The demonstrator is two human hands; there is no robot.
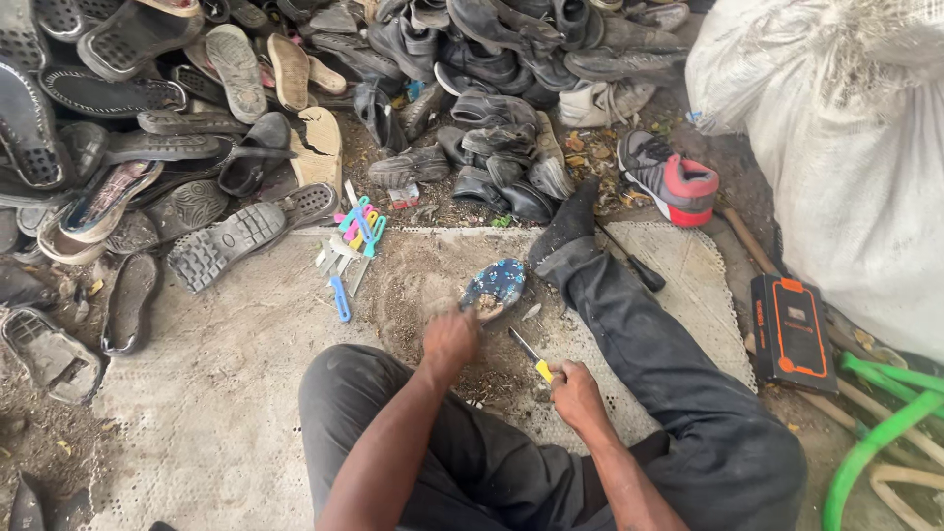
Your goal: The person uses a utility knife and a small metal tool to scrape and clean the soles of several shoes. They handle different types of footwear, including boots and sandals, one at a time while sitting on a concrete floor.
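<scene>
Spread beneath heaped old shoes (295, 88) and beside a black-and-orange box (793, 332), the mat (216, 393) is being used while a blue sole (495, 286) is being gripped by the left hand (450, 339) and a yellow-handled knife (529, 355) is being clasped in the right hand (576, 391).

Shoe sole (495, 286) on mat (226, 393) before knees; shoe pile (295, 98) behind; sack (846, 147) right; cutters (352, 241) left of sole.
</scene>
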